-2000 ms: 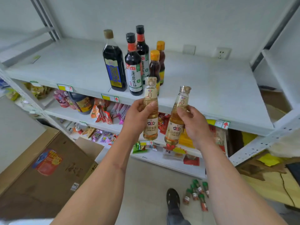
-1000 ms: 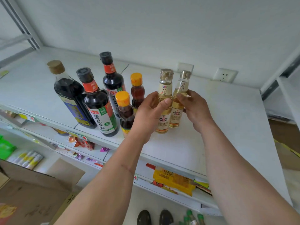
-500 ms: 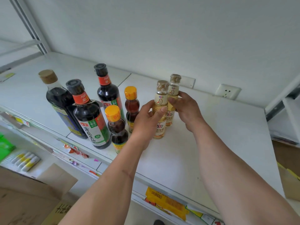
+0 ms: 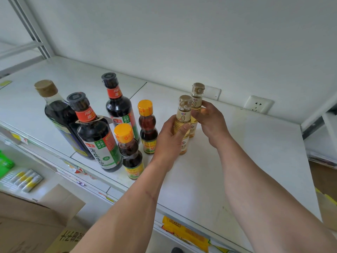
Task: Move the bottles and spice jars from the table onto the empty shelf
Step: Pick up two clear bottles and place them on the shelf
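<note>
While curled fingers are gripping them, the left hand (image 4: 168, 138) and right hand (image 4: 211, 123) are each holding one of two slim pale-yellow vinegar bottles (image 4: 182, 125), standing together on the white shelf (image 4: 237, 161) beside three tall dark sauce bottles (image 4: 94, 134) and two small orange-capped bottles (image 4: 129, 150).

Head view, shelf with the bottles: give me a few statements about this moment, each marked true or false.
1. The left hand grips the nearer pale bottle. True.
2. The right hand hangs empty. False: it holds the farther pale bottle.
3. Two orange-capped bottles stand on the shelf. True.
4. The pale bottles lie on their sides. False: both are upright.
5. The cork-topped dark bottle stands rightmost. False: it is leftmost.
</note>
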